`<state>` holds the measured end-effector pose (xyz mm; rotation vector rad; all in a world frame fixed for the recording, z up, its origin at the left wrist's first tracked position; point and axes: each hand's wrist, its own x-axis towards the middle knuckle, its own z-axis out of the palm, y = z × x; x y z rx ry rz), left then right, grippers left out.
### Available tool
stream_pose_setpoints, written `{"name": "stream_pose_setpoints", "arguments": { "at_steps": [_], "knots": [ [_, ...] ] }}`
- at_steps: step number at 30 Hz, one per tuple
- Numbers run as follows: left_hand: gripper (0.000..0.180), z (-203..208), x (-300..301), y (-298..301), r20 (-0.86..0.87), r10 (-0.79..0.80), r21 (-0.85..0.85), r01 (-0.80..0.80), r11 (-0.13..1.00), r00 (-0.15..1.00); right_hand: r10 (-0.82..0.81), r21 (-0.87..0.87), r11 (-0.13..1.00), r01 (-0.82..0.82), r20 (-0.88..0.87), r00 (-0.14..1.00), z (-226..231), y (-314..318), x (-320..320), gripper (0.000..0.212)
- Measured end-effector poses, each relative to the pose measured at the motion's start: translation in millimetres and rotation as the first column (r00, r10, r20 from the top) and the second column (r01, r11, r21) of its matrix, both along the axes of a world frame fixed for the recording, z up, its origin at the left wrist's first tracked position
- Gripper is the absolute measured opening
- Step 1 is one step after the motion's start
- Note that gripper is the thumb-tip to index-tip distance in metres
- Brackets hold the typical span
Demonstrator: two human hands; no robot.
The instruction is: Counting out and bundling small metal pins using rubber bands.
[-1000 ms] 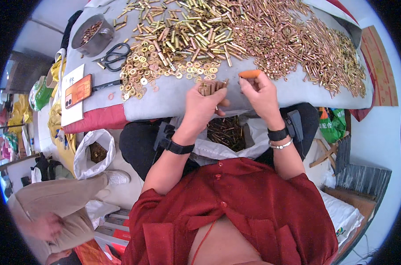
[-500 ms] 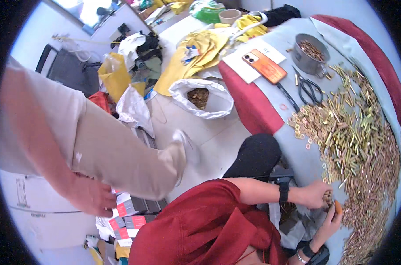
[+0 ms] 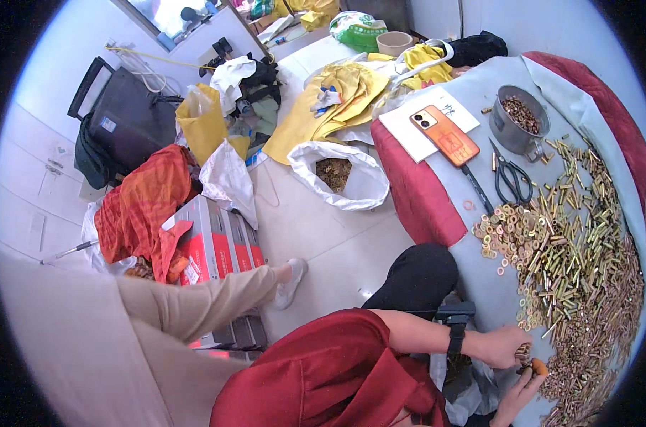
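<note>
My left hand, with a black band on its wrist, is closed around a small bundle of thin brass-coloured metal pieces. Just below it, my right hand has its fingers bent close to the bundle's end, beside a small orange piece. Whether that piece is held or worn on a finger I cannot tell. Both hands are over the near edge of a grey-covered table. A big heap of short brass-coloured metal tubes spreads beside them. Many flat metal rings lie along the heap's left side.
A metal cup of small parts, black scissors, a black pen and an orange phone lie up the table. A white sack stands on the floor. Another person's beige-trousered leg is at the left, by boxes.
The other person has shifted toward the lower left, uncovering red boxes and an orange cloth. The view has shifted slightly. My hands stay together at the bundle.
</note>
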<state>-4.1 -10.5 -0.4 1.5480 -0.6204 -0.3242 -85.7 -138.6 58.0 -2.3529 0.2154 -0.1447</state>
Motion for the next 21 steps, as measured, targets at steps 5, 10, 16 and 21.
{"name": "stream_pose_setpoints", "arguments": {
  "at_steps": [5, 10, 16, 21],
  "knots": [
    [0.018, 7, 4, 5, -0.068, -0.025, -0.003, 0.024, 1.0, 0.997, -0.051, -0.014, 0.999, 0.051, -0.016, 0.999, 11, 10, 5, 0.024],
    [0.016, 2, -2, 4, 0.121, 0.024, -0.024, -0.021, 0.999, 0.992, -0.017, -0.121, 0.993, 0.003, -0.118, 0.993, 8, 4, 4, 0.027],
    [0.014, 5, -6, 5, 0.08, 0.033, -0.06, -0.029, 0.998, 0.996, 0.003, -0.451, 0.891, -0.054, -0.111, 0.994, 14, 1, 4, 0.025],
    [0.017, 11, -3, 7, -0.155, -0.004, -0.018, 0.002, 1.0, 0.988, -0.051, -0.123, 0.992, 0.04, -0.087, 0.995, 0, -6, 2, 0.023]
  ]
}}
